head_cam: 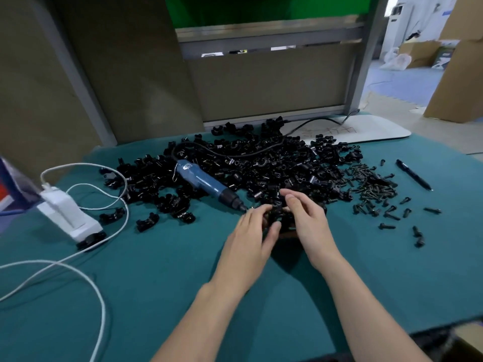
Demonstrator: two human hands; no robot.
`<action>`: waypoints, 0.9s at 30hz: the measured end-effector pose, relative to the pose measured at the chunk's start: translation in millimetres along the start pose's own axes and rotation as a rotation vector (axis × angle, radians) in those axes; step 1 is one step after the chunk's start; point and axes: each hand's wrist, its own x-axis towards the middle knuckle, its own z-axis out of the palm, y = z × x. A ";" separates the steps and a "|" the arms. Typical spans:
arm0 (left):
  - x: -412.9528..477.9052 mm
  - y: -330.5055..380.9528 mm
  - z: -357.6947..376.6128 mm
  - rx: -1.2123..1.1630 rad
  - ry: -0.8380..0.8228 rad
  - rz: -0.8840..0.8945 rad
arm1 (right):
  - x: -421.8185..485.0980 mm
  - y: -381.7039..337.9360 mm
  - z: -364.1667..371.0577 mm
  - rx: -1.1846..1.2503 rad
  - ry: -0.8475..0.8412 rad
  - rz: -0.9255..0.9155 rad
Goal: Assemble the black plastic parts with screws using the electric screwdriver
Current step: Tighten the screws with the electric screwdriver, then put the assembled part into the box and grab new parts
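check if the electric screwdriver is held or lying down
Lying down: the electric screwdriver rests on its side against the pile of black parts, ungripped; left hand and right hand are on a black part.

table cover [156, 283]: teal cloth, matt. black plastic parts [261, 165], centre: glossy moulded plastic. electric screwdriver [201, 178]: smooth blue plastic body. screws [373, 189], right: dark metal, dull sheen. cable [99, 296], lower left: smooth white plastic. boxes [457, 74], upper right: matt brown cardboard.

Counter [156, 283] covered in teal cloth. Tan partition panels [130, 74] behind, in a grey metal frame [266, 43], with a green panel [261, 9] on top. Right side: blue-grey floor [407, 82], cardboard boxes [460, 74], white plastic bag [396, 61]. Lighting even, brighter at right.
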 end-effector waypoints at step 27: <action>-15.3 287.9 165.2 -0.254 -0.799 0.537 | -192.5 -60.8 -319.8 -0.786 0.741 0.141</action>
